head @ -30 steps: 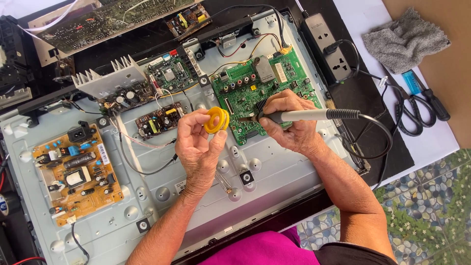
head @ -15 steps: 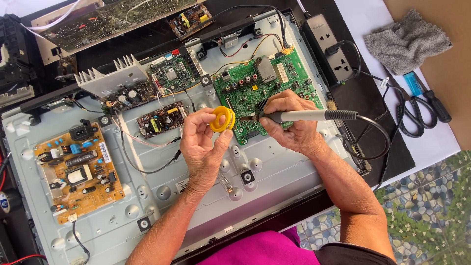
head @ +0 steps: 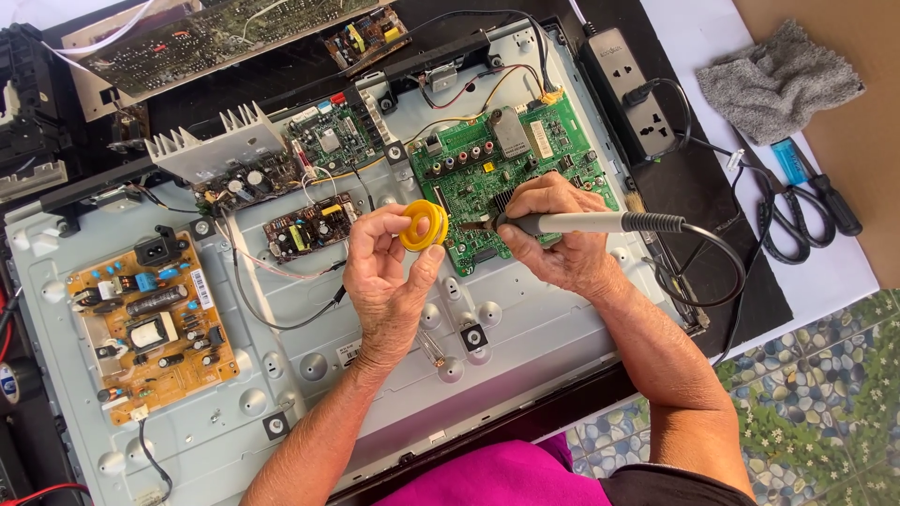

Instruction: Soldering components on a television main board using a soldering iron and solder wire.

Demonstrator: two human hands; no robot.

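My left hand (head: 386,272) holds a small yellow round container (head: 424,225) between thumb and fingers, above the grey metal back panel (head: 525,328) of an opened flat screen. My right hand (head: 553,234) grips a grey soldering iron (head: 581,223) like a pen. Its tip points left and meets the yellow container's edge, just over the lower left part of the green circuit board (head: 511,164). The iron's black cord (head: 722,272) loops off to the right.
A brown power board (head: 150,323) sits at the left, with a finned heat sink (head: 220,150) and smaller boards (head: 309,225) behind it. A power strip (head: 628,80), black-handled scissors (head: 797,225), a blue-handled screwdriver (head: 816,183) and a grey cloth (head: 778,80) lie at the right.
My left hand has lifted the yellow container slightly toward the iron's tip. My right hand with the iron has barely moved.
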